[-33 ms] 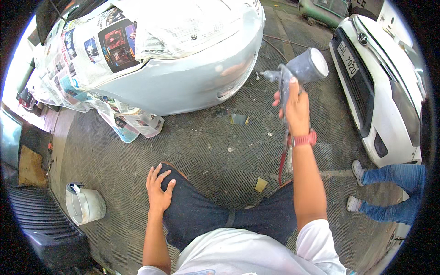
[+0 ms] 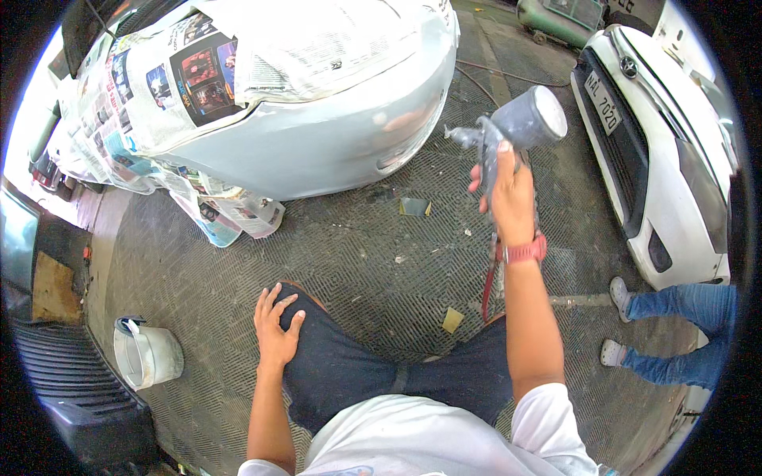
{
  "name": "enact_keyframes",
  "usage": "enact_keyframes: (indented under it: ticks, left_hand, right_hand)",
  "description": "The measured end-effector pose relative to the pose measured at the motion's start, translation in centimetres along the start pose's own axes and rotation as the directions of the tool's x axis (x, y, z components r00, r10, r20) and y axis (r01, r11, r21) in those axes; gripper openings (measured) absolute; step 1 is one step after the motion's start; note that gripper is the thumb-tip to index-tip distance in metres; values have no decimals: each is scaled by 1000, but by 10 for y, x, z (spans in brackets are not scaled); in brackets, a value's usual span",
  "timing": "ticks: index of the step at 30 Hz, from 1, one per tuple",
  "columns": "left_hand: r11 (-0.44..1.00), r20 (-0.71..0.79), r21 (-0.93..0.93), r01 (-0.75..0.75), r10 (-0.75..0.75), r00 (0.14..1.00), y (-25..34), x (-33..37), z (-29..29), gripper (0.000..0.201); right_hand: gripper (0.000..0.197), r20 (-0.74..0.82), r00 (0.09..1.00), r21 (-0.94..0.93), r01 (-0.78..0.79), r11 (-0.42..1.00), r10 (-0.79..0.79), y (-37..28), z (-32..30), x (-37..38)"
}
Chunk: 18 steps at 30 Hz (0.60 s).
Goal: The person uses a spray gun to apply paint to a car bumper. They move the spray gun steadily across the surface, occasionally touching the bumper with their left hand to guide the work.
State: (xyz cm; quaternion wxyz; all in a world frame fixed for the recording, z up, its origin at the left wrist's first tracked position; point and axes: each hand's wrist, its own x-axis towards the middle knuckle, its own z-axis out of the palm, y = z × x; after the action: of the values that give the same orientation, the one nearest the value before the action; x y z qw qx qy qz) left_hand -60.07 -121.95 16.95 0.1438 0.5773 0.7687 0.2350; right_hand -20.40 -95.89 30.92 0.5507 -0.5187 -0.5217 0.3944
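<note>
Spray gun (image 2: 514,120), right hand (image 2: 514,200) — slightly lower in view

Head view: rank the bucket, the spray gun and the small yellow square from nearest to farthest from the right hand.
1. Spray gun: held in the right hand.
2. Yellow square: on the floor, below and slightly left of that hand.
3. Bucket: on the floor, far over to the left.

A white shirt (image 2: 397,432) with short sleeves and a blue print (image 2: 349,470); beyond the shirt, dark pants (image 2: 349,357) and a red wristwatch (image 2: 524,251).
</note>
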Motion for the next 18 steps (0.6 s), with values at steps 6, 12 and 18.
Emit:
enact_keyframes:
  ticks: [6, 12, 18]
  left_hand:
    - [999, -12, -23, -41, 41, 999, 2, 17, 6, 40]
    - [998, 11, -38, -48, 49, 999, 0, 21, 7, 42]
    - [996, 1, -57, -62, 62, 998, -6, 23, 9, 41]
  right_hand:
    - [55, 194, 980, 17, -38, 999, 34, -30, 30, -59]
    - [56, 210, 978, 155, -48, 987, 14, -57, 41, -58]
    - [50, 162, 987, 105, -8, 994, -10, -71, 65, -59]
